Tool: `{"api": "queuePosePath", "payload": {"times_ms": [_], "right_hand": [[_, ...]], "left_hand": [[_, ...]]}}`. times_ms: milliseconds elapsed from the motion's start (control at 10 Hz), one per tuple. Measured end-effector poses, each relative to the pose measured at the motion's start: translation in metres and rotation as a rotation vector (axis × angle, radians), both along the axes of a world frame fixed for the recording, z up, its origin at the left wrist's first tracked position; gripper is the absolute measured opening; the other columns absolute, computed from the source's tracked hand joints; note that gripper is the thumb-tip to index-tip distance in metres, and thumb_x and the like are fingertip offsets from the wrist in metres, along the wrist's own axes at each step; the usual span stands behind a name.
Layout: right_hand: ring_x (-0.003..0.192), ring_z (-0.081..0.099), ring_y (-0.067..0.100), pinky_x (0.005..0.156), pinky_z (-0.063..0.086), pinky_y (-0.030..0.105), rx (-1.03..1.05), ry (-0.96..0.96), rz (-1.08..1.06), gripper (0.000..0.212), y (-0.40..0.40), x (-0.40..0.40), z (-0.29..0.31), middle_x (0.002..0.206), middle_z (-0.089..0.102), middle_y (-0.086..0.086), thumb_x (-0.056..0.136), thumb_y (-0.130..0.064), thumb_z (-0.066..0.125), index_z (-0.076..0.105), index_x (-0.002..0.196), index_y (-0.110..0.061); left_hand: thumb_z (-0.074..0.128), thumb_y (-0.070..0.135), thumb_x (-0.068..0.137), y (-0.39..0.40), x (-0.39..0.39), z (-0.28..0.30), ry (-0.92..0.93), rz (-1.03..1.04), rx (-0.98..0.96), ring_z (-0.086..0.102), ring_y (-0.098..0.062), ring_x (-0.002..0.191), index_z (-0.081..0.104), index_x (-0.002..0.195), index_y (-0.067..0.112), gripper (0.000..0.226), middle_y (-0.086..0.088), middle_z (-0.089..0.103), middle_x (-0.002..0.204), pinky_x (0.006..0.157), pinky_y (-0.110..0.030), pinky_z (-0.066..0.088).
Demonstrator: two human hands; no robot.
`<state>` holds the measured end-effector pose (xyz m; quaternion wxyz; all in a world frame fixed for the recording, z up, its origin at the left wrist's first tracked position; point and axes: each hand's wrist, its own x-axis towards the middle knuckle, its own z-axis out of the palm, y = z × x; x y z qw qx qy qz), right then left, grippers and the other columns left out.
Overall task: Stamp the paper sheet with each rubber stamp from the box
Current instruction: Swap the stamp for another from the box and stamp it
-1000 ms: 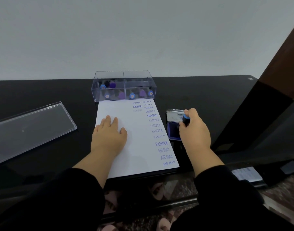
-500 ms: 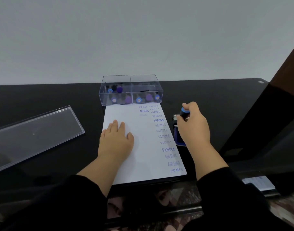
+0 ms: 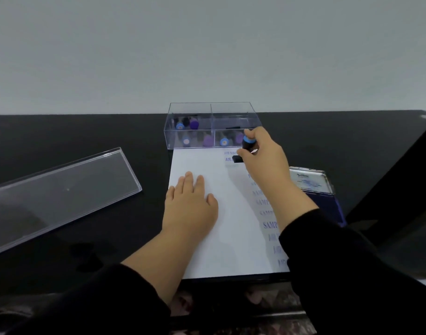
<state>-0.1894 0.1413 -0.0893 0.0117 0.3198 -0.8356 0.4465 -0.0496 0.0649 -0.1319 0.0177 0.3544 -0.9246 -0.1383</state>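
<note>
A white paper sheet (image 3: 221, 240) lies on the black table, with a column of blue stamped words down its right side. My left hand (image 3: 191, 204) rests flat on the sheet. My right hand (image 3: 265, 158) grips a rubber stamp with a blue-ringed black handle (image 3: 247, 143); its black base sits on the sheet's far right part, over the AIR MAIL prints. Just beyond the sheet stands a clear box (image 3: 210, 125) with several blue and purple stamps in its compartments.
An open ink pad (image 3: 313, 187) with a metallic lid lies right of the sheet. The box's clear lid (image 3: 59, 194) lies at the left on the black table (image 3: 86, 131). A dark wooden edge rises at the far right.
My right hand has carried the stamp from the ink pad leftward and forward to the far right part of the sheet. My left hand has stayed flat on the paper.
</note>
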Motion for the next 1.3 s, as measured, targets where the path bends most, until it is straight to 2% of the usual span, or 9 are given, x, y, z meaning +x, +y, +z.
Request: {"api": "queuePosePath", "payload": {"times_ms": [200, 400, 700, 900, 1100, 1300], "right_hand": [[0.084, 0.053, 0.014, 0.070, 0.037, 0.022, 0.072, 0.029, 0.019, 0.028, -0.003, 0.003, -0.015, 0.109, 0.063, -0.004, 0.090, -0.019, 0.061, 0.054, 0.117, -0.023], [0.098, 0.059, 0.018, 0.076, 0.040, 0.023, 0.121, 0.051, 0.028, 0.032, -0.004, 0.006, -0.016, 0.115, 0.062, -0.004, 0.091, -0.020, 0.060, 0.053, 0.123, -0.021], [0.092, 0.057, 0.018, 0.074, 0.042, 0.025, 0.162, 0.102, 0.031, 0.034, -0.008, 0.006, -0.019, 0.112, 0.063, -0.001, 0.092, -0.022, 0.059, 0.051, 0.125, -0.022], [0.082, 0.049, 0.014, 0.070, 0.038, 0.024, 0.187, 0.126, 0.053, 0.031, -0.009, 0.006, -0.021, 0.105, 0.061, -0.001, 0.092, -0.022, 0.058, 0.052, 0.123, -0.019], [0.082, 0.046, 0.014, 0.070, 0.036, 0.025, 0.184, 0.124, 0.038, 0.031, -0.009, 0.007, -0.023, 0.092, 0.047, -0.010, 0.093, -0.020, 0.058, 0.052, 0.123, -0.018], [0.081, 0.047, 0.015, 0.068, 0.035, 0.025, 0.158, 0.113, 0.038, 0.029, -0.009, 0.007, -0.025, 0.089, 0.049, -0.010, 0.092, -0.019, 0.058, 0.052, 0.121, -0.018]], "left_hand": [[0.019, 0.035, 0.101, -0.002, -0.001, -0.002, -0.013, -0.005, -0.005, -0.007, -0.018, 0.147, 0.001, 0.152, 0.019, 0.057, -0.004, -0.008, 0.160, 0.117, -0.036, -0.005], [0.018, 0.036, 0.101, -0.002, 0.000, 0.000, -0.024, -0.011, -0.005, -0.008, -0.019, 0.147, 0.000, 0.152, 0.019, 0.057, -0.004, -0.009, 0.159, 0.117, -0.036, -0.005], [0.017, 0.037, 0.101, -0.003, -0.001, 0.000, -0.044, -0.011, -0.001, -0.009, -0.018, 0.146, -0.001, 0.152, 0.020, 0.057, -0.003, -0.010, 0.159, 0.117, -0.037, -0.006], [0.017, 0.037, 0.101, -0.003, -0.001, 0.000, -0.047, -0.014, -0.007, -0.009, -0.019, 0.146, -0.002, 0.152, 0.019, 0.057, -0.004, -0.010, 0.159, 0.117, -0.037, -0.006], [0.017, 0.037, 0.101, -0.002, 0.000, 0.001, -0.036, -0.012, -0.002, -0.008, -0.018, 0.146, -0.001, 0.152, 0.019, 0.057, -0.004, -0.010, 0.159, 0.117, -0.036, -0.005], [0.018, 0.036, 0.101, -0.002, 0.001, 0.000, -0.023, -0.009, -0.003, -0.008, -0.018, 0.146, 0.000, 0.152, 0.019, 0.057, -0.003, -0.009, 0.159, 0.117, -0.036, -0.006]]}}
